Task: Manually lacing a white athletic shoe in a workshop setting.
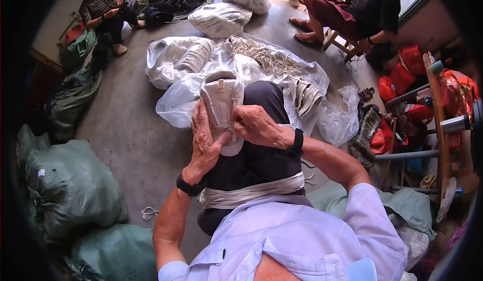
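A shoe [221,100] is held on the lap between the left hand [204,143] and right hand [256,125]. Ahead on the floor [126,130], plastic sheets [176,100] are spread, seemingly carrying laces [266,57]. Sacks [70,188] are piled left.

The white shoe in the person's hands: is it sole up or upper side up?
Upper side up. The white shoe shows its tongue and lacing area to the camera, while the left hand supports it and the right hand pinches at it.

An informal shoe workshop: concrete floor [131,130], stuffed green sacks [70,190], plastic bags of white laces [266,60], seated workers [105,9].
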The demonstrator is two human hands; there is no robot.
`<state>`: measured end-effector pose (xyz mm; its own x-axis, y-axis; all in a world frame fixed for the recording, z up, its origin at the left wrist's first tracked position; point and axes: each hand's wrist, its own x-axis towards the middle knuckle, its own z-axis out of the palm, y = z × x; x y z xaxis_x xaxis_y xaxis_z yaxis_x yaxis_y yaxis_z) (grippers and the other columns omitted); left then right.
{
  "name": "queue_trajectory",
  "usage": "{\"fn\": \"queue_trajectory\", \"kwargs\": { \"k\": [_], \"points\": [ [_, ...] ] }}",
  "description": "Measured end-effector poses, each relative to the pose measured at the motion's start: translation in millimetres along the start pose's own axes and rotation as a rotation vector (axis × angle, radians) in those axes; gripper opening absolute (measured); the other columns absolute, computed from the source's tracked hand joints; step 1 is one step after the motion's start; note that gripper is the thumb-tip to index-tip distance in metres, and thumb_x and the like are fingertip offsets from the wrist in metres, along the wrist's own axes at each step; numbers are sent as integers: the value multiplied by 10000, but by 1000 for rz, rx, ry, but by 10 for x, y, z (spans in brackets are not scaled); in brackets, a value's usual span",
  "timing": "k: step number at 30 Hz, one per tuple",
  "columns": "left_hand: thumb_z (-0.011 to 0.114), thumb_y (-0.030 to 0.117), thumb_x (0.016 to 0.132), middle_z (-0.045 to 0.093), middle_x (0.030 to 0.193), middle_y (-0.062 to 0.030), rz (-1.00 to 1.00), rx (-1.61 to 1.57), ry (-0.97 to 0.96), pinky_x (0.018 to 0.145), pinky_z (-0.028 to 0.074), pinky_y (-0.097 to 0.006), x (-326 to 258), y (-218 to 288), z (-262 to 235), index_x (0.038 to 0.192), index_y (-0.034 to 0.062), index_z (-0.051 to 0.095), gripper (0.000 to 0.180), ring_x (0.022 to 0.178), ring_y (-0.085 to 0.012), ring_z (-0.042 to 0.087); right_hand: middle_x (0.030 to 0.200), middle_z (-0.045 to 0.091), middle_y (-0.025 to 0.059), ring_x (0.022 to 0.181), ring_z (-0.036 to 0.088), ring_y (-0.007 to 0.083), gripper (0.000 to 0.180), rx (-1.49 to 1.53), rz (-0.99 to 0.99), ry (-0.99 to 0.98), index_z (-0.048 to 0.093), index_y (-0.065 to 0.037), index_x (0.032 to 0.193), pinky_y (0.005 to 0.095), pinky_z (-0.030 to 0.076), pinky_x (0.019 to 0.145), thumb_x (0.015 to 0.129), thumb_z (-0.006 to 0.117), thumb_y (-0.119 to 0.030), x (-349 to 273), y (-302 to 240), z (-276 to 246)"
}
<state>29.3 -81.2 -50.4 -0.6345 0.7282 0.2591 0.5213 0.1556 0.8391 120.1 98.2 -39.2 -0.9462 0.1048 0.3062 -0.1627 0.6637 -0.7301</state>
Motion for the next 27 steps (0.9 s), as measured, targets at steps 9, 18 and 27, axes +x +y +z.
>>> {"fn": "queue_trajectory", "kwargs": {
  "k": [9,18,27],
  "points": [
    [793,145,730,213,1576,-248,4,-1,8,1223,169,-447,-16,-10,-5,1567,-11,149,1068,1475,-399,209,703,614,261,697,668,409,142,85,117,6,611,47,810,453,520,620,771,620,-89,6,-108,-34],
    [795,158,736,216,1574,-249,10,-1,25,1221,176,-460,-13,-18,21,1567,-10,152,1064,1470,-411,213,688,599,306,690,645,472,181,-120,190,21,557,63,726,499,510,614,759,607,-108,65,-154,82],
    [788,122,726,205,1584,-239,-10,-59,13,1226,162,-454,9,-14,7,1573,-4,138,1075,1480,-397,198,769,641,216,735,657,414,110,-111,-14,-77,588,-2,853,461,516,630,809,638,-89,94,27,18]
  ]
}}
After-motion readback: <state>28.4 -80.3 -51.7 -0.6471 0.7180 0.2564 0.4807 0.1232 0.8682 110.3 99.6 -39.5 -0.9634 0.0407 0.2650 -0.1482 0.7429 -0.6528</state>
